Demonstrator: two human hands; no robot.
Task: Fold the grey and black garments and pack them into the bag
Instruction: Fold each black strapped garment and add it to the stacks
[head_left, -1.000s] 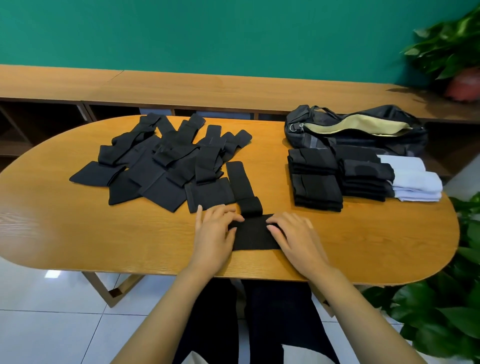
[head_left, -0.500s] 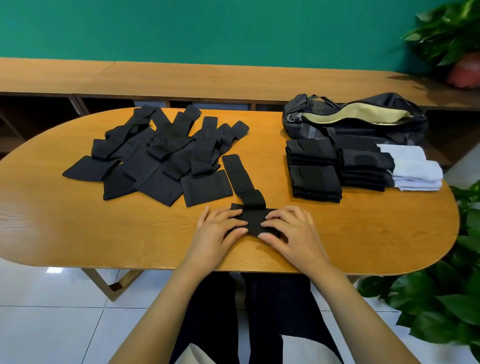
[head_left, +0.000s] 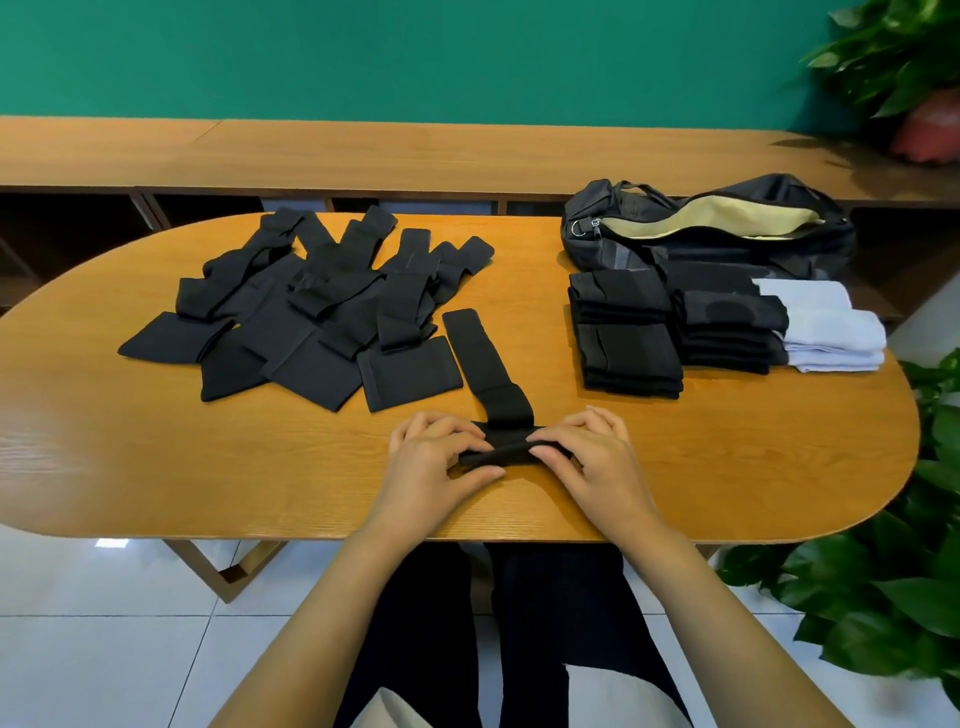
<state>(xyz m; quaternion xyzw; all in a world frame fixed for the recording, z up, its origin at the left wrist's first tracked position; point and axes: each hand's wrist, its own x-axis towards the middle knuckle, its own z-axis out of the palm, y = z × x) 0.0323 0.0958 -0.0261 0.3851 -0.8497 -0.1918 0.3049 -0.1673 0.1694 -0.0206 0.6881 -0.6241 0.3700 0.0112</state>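
A long black garment (head_left: 483, 358) lies on the oval wooden table (head_left: 156, 467), its near end rolled into a narrow fold between my hands. My left hand (head_left: 436, 457) pinches the fold's left end and my right hand (head_left: 587, 452) pinches its right end. A loose heap of unfolded black garments (head_left: 311, 312) lies at the left. Two stacks of folded black garments (head_left: 628, 338) sit at the right, with folded pale grey garments (head_left: 831, 332) beside them. The black bag (head_left: 727, 228) lies behind the stacks, unzipped, its yellow lining showing.
A long wooden bench (head_left: 363, 156) runs along the green wall behind the table. Potted plants stand at the far right (head_left: 904, 62) and by the table's near right edge (head_left: 883, 597). White tiled floor lies below.
My hands have folded the near end of the black garment away from me, from a flat square into a narrow roll, and now pinch its two ends.
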